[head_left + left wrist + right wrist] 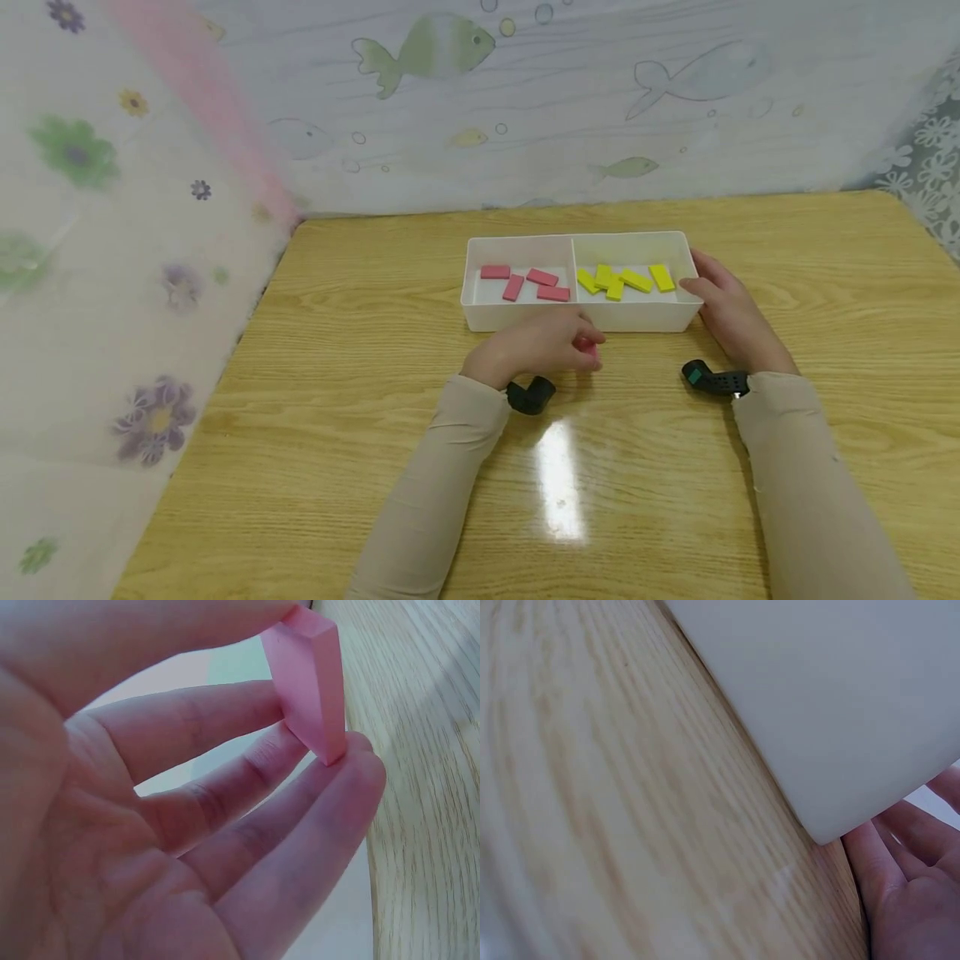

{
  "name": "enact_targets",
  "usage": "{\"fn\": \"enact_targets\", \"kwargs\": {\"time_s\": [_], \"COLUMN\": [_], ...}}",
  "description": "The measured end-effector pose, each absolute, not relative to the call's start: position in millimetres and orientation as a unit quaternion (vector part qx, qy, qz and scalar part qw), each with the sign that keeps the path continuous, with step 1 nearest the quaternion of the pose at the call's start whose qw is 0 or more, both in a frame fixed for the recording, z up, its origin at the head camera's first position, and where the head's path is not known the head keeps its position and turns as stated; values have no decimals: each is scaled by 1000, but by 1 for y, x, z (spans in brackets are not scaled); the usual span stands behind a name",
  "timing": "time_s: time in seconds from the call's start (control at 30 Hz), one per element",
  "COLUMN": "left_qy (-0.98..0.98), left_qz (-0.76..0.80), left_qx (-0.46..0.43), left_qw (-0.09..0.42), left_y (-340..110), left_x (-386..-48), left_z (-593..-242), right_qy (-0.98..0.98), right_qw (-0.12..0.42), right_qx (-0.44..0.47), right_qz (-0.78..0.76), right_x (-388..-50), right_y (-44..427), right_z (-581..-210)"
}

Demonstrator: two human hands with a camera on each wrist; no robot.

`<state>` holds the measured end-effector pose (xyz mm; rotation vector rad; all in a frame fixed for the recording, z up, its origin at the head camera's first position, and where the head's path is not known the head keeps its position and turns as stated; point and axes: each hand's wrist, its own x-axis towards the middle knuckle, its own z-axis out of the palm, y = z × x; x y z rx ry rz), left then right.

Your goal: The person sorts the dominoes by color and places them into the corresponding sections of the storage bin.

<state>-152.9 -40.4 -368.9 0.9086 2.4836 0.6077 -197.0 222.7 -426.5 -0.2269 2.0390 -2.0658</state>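
A white two-compartment box (517, 318) stands on the table, with several flat pink blocks (553, 293) in its left compartment and several yellow blocks (662, 277) in the right one. Just in front of the box, my left hand (536, 343) pinches another pink block (311, 686) between thumb and fingertips. That block is mostly covered by the fingers in the head view. My right hand (731, 312) holds the box's right end, thumb over the rim and fingers along the outer side. In the right wrist view the hand (919, 892) is partly hidden behind the box wall (825, 712).
The wood-grain table (337, 375) spreads out around the box. A wall covering with fish drawings (442, 50) rises behind it, and a flowered sheet (97, 292) hangs at the left. Dark wrist cameras (531, 395) sit below both hands.
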Motion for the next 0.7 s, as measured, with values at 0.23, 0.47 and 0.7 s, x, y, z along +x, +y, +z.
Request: {"fn": "enact_targets", "kwargs": {"time_s": [0.23,0.47,0.7], "left_qy": [892,886,879], "left_qz": [231,235,279], "left_qx": [332,349,326], "left_qw": [205,196,207], "left_y": [-41,-40,-41], "left_x": [-156,-156,-156], "left_z": [-372,-372,-372], "right_qy": [704,699,703], "right_qw": [108,111,112], "right_qx": [-82,-80,-75], "right_qz": [-698,-702,-699], "right_x": [-198,-197,-197], "right_y": [223,224,223], "right_z": [-428,-427,-426]}}
